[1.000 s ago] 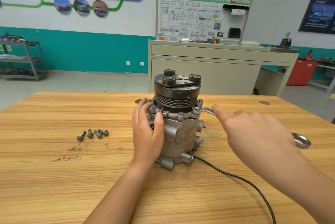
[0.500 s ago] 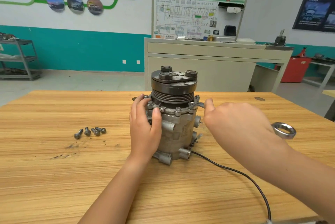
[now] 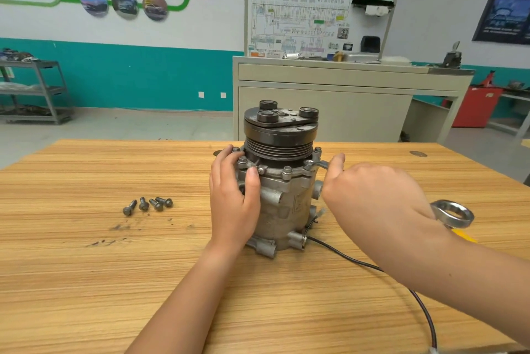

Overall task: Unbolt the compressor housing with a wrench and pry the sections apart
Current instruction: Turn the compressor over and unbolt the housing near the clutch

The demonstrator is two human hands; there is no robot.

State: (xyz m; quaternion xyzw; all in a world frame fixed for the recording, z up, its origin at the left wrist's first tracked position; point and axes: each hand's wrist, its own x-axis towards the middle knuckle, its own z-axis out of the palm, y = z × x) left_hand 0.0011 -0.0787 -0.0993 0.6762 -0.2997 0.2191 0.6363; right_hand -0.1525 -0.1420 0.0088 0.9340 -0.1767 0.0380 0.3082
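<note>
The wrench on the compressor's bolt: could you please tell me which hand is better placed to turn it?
Right hand: it grips the wrench seated on the bolt, while the left hand steadies the compressor.

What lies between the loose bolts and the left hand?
Head view: only bare table between the loose bolts and the left hand, which holds the compressor; dark scuffs lie nearer the camera.

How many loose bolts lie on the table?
4 loose bolts lie in a short row on the table, left of the compressor: leftmost, second, third, rightmost. Others could be hidden behind the compressor.
</note>
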